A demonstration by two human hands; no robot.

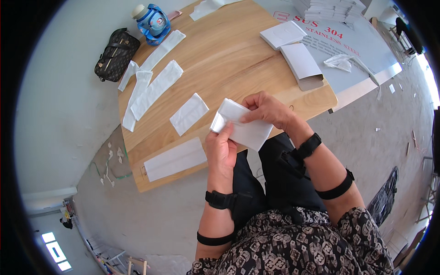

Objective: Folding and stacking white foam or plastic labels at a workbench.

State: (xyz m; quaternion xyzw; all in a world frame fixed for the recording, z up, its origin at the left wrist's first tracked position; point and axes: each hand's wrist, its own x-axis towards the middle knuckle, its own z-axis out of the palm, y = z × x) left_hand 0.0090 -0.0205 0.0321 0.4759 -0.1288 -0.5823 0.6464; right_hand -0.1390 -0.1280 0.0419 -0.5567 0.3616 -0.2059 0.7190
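Note:
Above the front edge of the wooden table point(220, 55), both my hands grip a small stack of thin white folded sheets point(250, 133); whether they are paper or plastic I cannot tell. My left hand point(221, 149) is closed on the stack's left end, thumb on top. My right hand point(270, 110) pinches its upper side between thumb and bent fingers. Just left of the stack lies a white folded piece point(189, 114), flat on the wood. A longer white strip point(176, 159) lies along the front edge, near my left hand.
Several white strips point(156, 89) lie on the table's left side. Beyond them are a dark handbag point(117, 55) and a blue bottle point(153, 23). White boxes point(302, 64) stand at the right corner. A metal-sheet surface point(362, 55) adjoins, bearing stacked white packs point(330, 9) and clear plastic point(339, 63).

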